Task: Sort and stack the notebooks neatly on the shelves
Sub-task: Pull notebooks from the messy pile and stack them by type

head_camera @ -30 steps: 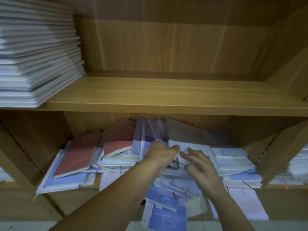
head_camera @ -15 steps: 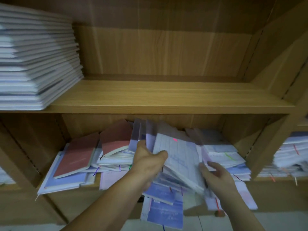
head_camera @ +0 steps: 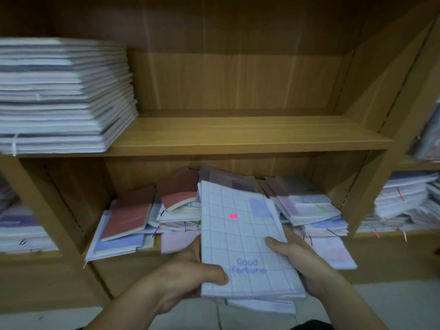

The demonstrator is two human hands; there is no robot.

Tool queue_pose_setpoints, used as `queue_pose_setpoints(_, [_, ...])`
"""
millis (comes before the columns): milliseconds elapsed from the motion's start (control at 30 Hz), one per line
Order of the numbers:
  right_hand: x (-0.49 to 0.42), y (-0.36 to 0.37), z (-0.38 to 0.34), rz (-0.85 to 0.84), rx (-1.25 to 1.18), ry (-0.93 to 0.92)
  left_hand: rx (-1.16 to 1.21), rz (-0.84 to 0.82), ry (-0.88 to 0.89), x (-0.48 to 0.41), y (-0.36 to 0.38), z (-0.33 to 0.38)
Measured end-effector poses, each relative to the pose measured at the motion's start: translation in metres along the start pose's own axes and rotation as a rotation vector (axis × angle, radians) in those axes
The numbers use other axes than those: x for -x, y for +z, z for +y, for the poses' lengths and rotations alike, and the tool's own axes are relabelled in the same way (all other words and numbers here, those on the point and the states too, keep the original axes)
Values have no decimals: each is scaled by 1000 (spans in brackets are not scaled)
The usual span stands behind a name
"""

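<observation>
Left hand (head_camera: 190,277) and right hand (head_camera: 303,260) grasp the notebook bundle (head_camera: 240,234), fingers (head_camera: 277,244) curled round it. Pick step, I judge; next: square it onto the upper shelf (head_camera: 238,136).

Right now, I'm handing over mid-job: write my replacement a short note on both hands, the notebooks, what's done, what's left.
Left hand grips the left edge of the grid-cover notebook bundle, thumb on top.
Right hand grips its right edge.
The bundle is held clear in front of the lower shelf.
Done: a neat stack lies at the left of the upper shelf.
Left: place the bundle, then sort the messy pile on the lower shelf.
</observation>
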State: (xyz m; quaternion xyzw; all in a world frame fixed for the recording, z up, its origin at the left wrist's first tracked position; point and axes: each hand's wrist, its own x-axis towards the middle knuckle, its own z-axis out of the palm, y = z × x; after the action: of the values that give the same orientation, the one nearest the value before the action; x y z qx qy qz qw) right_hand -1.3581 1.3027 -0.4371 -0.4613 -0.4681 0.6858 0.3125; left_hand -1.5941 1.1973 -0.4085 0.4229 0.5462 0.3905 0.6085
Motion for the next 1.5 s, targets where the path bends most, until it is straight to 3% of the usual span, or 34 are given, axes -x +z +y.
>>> queue_pose_setpoints(200, [69, 22, 13, -50, 100, -205, -51, 145, 168, 57, -2, -16])
queue_pose_setpoints(333, [98, 34, -6, 47, 211, -484, -148, 207, 326, 85, -4, 8])
queue_pose_setpoints(500, [98, 57, -97, 7, 295, -809, -273, 331, 624, 82, -23, 88])
queue_pose_setpoints(767, [34, 101, -241, 89, 440, -1018, -441, 528, 877, 21, -83, 203])
queue_pose_setpoints(967, [-22, 124, -248, 121, 413, -955, -429, 547, 856, -25, -114, 198])
queue_pose_setpoints(1233, [-55, 117, -226, -21, 219, -893, -315, 457, 849, -37, -123, 186])
queue_pose_setpoints(1333, [-66, 110, -205, -54, 112, -830, -289, 483, 858, -42, -117, 187])
queue_pose_setpoints(1500, [-79, 121, -205, 29, 119, -873, -254, 588, 973, -51, -106, 187])
